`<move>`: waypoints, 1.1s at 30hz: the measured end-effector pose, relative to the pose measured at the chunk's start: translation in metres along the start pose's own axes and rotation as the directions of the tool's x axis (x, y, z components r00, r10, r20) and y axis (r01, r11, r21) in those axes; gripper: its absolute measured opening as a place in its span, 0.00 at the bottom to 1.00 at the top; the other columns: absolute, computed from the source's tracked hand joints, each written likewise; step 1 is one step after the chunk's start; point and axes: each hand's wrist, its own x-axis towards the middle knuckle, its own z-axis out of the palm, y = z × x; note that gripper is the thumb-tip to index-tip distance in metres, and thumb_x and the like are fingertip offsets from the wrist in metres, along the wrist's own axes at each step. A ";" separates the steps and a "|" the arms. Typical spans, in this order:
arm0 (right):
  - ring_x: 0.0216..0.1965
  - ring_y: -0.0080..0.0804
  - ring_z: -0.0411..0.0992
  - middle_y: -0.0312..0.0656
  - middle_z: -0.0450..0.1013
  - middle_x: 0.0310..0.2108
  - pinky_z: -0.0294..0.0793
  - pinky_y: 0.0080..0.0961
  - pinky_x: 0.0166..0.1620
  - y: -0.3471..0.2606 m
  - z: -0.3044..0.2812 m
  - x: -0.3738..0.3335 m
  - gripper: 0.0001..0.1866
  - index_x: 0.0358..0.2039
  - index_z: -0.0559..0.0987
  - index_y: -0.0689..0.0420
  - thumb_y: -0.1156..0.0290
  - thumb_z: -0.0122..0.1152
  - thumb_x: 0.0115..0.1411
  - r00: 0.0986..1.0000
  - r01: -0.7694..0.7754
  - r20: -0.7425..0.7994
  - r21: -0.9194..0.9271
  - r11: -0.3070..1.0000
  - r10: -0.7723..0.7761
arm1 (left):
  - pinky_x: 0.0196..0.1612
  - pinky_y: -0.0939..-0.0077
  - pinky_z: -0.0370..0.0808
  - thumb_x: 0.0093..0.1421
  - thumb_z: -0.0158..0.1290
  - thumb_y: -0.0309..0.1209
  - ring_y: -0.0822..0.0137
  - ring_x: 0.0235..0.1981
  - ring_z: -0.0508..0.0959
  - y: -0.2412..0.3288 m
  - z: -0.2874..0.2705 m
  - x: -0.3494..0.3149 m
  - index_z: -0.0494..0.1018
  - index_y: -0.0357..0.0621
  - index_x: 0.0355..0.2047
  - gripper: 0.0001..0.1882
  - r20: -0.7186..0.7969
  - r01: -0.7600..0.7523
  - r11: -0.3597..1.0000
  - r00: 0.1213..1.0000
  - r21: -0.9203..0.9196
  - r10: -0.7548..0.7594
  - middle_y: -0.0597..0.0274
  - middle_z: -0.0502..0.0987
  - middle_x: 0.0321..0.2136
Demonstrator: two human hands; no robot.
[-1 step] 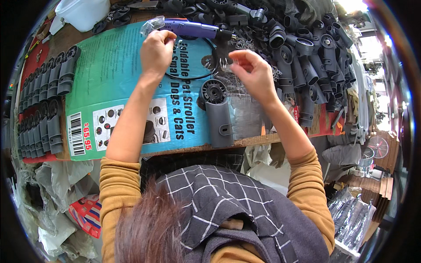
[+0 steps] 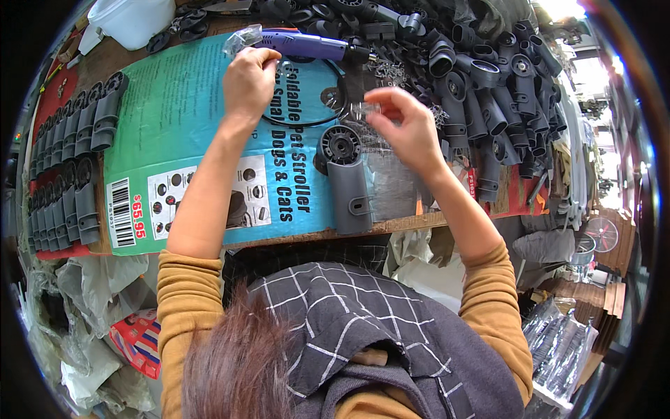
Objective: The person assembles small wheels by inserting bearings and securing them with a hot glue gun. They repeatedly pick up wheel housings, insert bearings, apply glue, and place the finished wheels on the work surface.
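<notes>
Cardboard (image 2: pixel 167 105) surface, screwdriver (image 2: pixel 305 47) beside left hand (image 2: pixel 249 84)

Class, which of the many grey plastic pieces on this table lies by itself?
The grey piece lying partly on the blue cardboard, round end away from the person. The others stand in rows on the left or crowd the heap on the right.

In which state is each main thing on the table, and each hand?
Left hand: thumb and forefinger pinched; contents unclear.
Right hand: fingers curled towards thumb; contents unclear.
Purple power screwdriver: lying down, black end rightward.
Black flexible cable: curved.
Single grey plastic joint: lying, round end farthest from person.
Left-side grey plastic parts: lined up in two rows.
Right-side grey plastic parts: heaped loosely.
Blue-green printed cardboard: flat.
Small silver metal pieces: loose, scattered.
</notes>
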 end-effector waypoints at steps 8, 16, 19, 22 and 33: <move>0.36 0.35 0.74 0.41 0.75 0.34 0.75 0.28 0.40 0.004 0.021 -0.031 0.12 0.40 0.80 0.58 0.78 0.64 0.53 0.951 0.275 0.199 -0.202 0.940 -0.236 | 0.45 0.63 0.76 0.56 0.50 0.23 0.52 0.37 0.79 -0.009 0.006 -0.005 0.81 0.44 0.37 0.12 -0.058 -0.137 0.990 0.989 0.023 0.138 0.52 0.79 0.36; 0.37 0.33 0.74 0.41 0.77 0.38 0.75 0.28 0.43 -0.005 0.002 -0.018 0.20 0.46 0.79 0.56 0.71 0.70 0.51 0.967 0.153 0.223 -0.114 0.982 -0.125 | 0.49 0.64 0.69 0.53 0.62 0.35 0.60 0.43 0.74 0.047 0.014 -0.021 0.82 0.51 0.37 0.11 0.342 -0.202 0.958 0.902 -0.202 0.263 0.62 0.78 0.38; 0.34 0.35 0.75 0.42 0.77 0.33 0.75 0.30 0.40 0.018 -0.021 0.031 0.16 0.41 0.81 0.57 0.70 0.69 0.51 0.989 0.145 0.003 -0.268 0.952 -0.150 | 0.52 0.65 0.60 0.52 0.63 0.41 0.66 0.47 0.69 0.051 0.019 -0.023 0.83 0.59 0.32 0.08 0.438 -0.243 0.967 0.863 -0.077 0.252 0.75 0.77 0.38; 0.41 0.43 0.74 0.44 0.77 0.36 0.73 0.37 0.47 0.063 -0.033 0.105 0.15 0.41 0.81 0.55 0.71 0.67 0.50 0.967 0.136 -0.118 -0.509 0.850 -0.225 | 0.51 0.65 0.57 0.53 0.62 0.42 0.66 0.47 0.67 0.036 0.014 -0.016 0.82 0.59 0.29 0.07 0.437 -0.262 0.965 0.865 -0.027 0.247 0.79 0.77 0.37; 0.30 0.25 0.75 0.40 0.78 0.33 0.75 0.24 0.38 0.061 -0.041 0.117 0.15 0.46 0.78 0.63 0.68 0.61 0.62 0.986 -0.052 -0.148 0.195 0.979 0.082 | 0.46 0.66 0.68 0.54 0.61 0.30 0.59 0.41 0.74 0.012 0.004 0.014 0.81 0.49 0.32 0.05 -0.003 -0.063 0.994 0.998 0.089 0.064 0.65 0.80 0.34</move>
